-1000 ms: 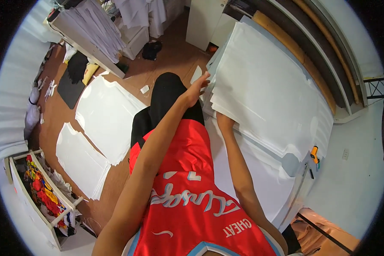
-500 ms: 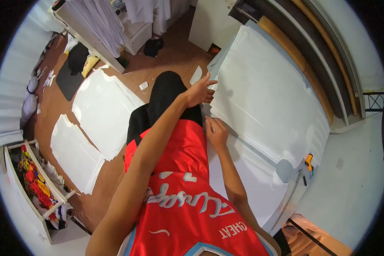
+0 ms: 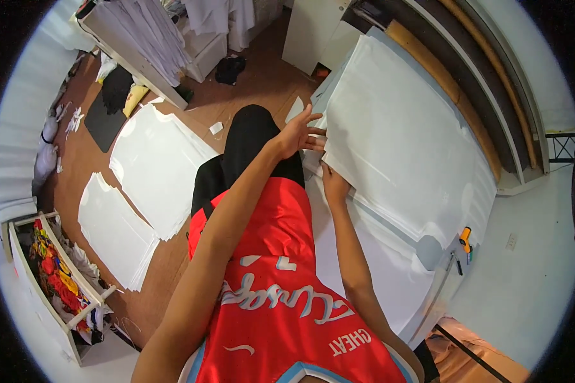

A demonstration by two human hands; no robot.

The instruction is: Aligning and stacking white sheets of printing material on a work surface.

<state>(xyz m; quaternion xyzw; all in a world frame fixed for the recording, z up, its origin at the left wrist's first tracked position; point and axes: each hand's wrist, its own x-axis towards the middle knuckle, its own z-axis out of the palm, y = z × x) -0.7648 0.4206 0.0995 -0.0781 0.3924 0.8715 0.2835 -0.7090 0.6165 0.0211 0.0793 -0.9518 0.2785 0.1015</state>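
The sheets (image 3: 402,140) beside the fingers (image 3: 315,131) were plain white, the jersey (image 3: 268,220) red with white and blue lettering (image 3: 287,297), the floor (image 3: 255,80) brown.

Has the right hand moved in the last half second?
Yes: the right hand moved forward and slightly right, judged against the orange tool.

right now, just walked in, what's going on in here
A person in a red jersey is at a stack of white sheets. The right hand has its fingertips at the stack's near corner. The left hand is at its left edge, fingers spread; whether it touches is hard to tell. Two white piles lie on the floor.
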